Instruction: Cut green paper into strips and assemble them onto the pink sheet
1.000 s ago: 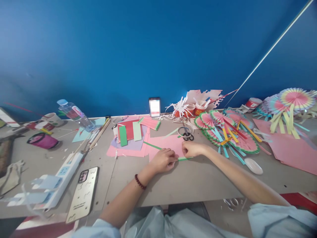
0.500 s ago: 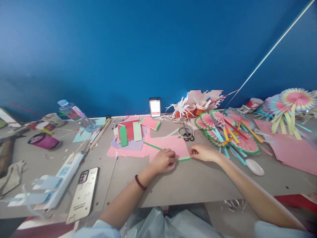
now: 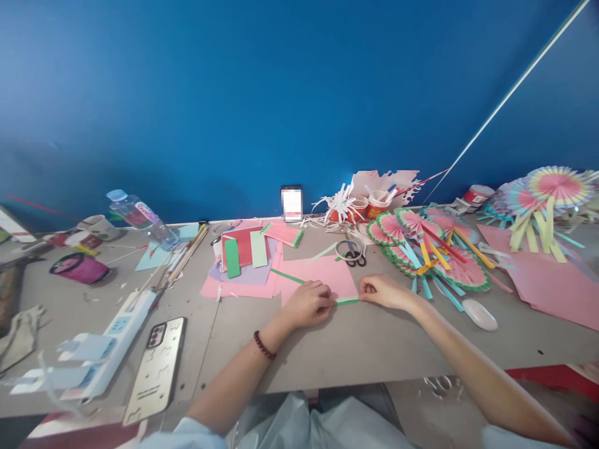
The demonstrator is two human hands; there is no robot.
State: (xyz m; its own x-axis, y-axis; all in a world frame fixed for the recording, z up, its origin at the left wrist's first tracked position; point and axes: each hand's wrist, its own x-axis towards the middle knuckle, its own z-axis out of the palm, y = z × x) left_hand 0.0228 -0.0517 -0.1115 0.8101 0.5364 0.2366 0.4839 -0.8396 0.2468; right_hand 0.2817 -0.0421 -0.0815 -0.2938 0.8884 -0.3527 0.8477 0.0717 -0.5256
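Note:
A sheet of pink paper (image 3: pixel 334 274) lies on the table before me, with a green paper strip (image 3: pixel 347 301) along its near edge. My left hand (image 3: pixel 311 304) rests on the near left part of the sheet, its fingers curled down onto the green-strip edge. At the right end of that edge, my right hand (image 3: pixel 381 291) has thumb and forefinger pinched on the corner. The fingertips partly hide what they grip. Another thin green strip (image 3: pixel 287 275) crosses the sheet's far left side. Black-handled scissors (image 3: pixel 355 257) lie just beyond the sheet.
Pleated paper fans (image 3: pixel 456 265) and a white computer mouse (image 3: pixel 480 314) are to the right. Folded pink-green strips (image 3: pixel 283 234) lie beyond the sheet. On the left are a phone (image 3: pixel 156 368), a power strip (image 3: pixel 119 343) and a plastic bottle (image 3: pixel 145 218). A blue wall (image 3: pixel 290 93) stands behind.
The whole view has shifted very slightly. Both hands stay in place on the near edge of the pink paper.

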